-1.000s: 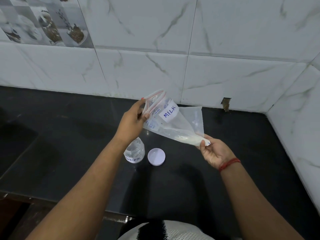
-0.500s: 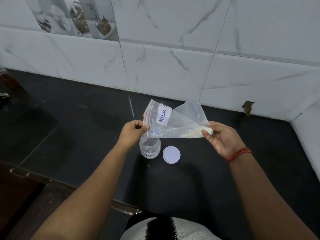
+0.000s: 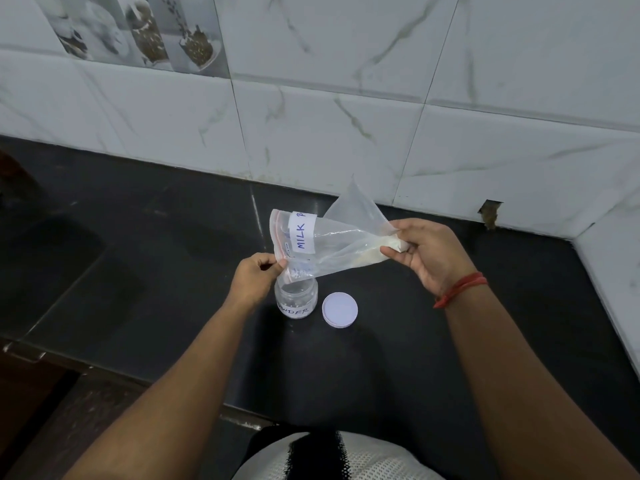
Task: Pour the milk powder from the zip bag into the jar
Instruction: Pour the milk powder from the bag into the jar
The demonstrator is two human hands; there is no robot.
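A clear zip bag (image 3: 332,242) with a white "MILK" label hangs between both hands above the black counter. My left hand (image 3: 254,277) pinches the bag's open red-striped mouth, whose lower corner dips to the rim of the small clear jar (image 3: 296,299). My right hand (image 3: 427,251) grips the bag's far bottom corner, where a lump of white milk powder (image 3: 391,243) sits, held a little higher than the mouth. The jar stands upright, open, with a white label reading "WDER".
The jar's round white lid (image 3: 339,310) lies flat on the counter (image 3: 156,271) just right of the jar. White marbled wall tiles (image 3: 346,133) close the back and the right side. The counter's front edge (image 3: 114,375) runs at lower left.
The bag's mouth has dropped from above and beside the jar down onto its rim. My right hand has lifted the powder end, so the bag now slopes toward the jar.
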